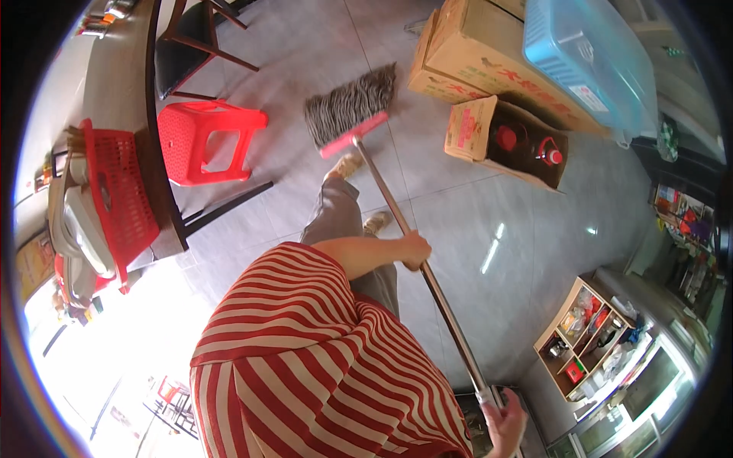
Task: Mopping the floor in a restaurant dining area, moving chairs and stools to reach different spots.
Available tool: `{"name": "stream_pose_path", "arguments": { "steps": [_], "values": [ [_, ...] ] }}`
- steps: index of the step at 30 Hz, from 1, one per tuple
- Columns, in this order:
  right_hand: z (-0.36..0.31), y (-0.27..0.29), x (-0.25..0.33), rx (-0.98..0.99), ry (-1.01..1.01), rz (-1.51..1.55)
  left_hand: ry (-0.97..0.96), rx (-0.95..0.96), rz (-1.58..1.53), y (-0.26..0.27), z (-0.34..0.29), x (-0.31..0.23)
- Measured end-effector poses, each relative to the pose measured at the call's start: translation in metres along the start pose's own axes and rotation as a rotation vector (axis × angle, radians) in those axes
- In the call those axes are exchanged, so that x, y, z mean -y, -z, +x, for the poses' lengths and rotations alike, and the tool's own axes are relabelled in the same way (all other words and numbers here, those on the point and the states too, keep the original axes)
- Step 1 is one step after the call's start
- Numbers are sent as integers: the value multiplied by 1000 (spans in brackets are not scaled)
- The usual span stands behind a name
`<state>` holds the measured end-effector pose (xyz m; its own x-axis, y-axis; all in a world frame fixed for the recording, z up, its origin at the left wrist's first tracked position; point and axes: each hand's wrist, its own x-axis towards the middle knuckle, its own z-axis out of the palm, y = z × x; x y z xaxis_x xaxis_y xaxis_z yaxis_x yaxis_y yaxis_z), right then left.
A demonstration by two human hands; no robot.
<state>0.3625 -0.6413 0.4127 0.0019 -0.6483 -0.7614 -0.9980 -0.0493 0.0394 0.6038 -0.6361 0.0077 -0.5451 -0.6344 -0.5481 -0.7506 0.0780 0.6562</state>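
A mop lies across the view, with a grey string head (351,103), a pink bar (354,136) and a metal handle (450,317). Its strands are spread on the grey tiled floor ahead of my feet. My left hand (414,250) is closed round the middle of the handle. Lower down, at the pale top end of the handle, my right hand (505,424) is wrapped round it, partly cut off by the lower rim. My shoes (345,166) stand just behind the pink bar.
Left of the mop are a red plastic stool (206,141), a black chair (183,57) and a table carrying a red basket (126,202). To the right stand cardboard boxes (489,53), an open carton (469,130) with bottles, a blue bin (584,65) and a wooden divided shelf (584,340).
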Motion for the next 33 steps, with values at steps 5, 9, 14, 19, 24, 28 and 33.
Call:
{"name": "stream_pose_path", "arguments": {
  "steps": [5, 9, 14, 19, 24, 28, 33],
  "values": [
    [-78, 4, -82, -794, -291, -910, -206, 55, -100, -57, -8, -96],
    [-140, 5, -65, -1169, -707, -804, -337, 143, -133, -63, -33, -151],
    [-219, -19, -80, -1371, -1021, -510, -522, 60, -121, -32, -79, -200],
    [-295, -80, -117, -1266, -1140, 25, -661, -22, -75, -9, -103, -210],
    [-314, -122, -65, -1162, -1132, 78, -650, -102, 63, 17, -125, -200],
    [-304, -195, -93, -1313, -114, 566, -542, -108, 159, 27, -107, -156],
    [-216, -213, -27, -1045, 455, -416, -372, -517, 28, -49, -42, -45]
  ]
}}
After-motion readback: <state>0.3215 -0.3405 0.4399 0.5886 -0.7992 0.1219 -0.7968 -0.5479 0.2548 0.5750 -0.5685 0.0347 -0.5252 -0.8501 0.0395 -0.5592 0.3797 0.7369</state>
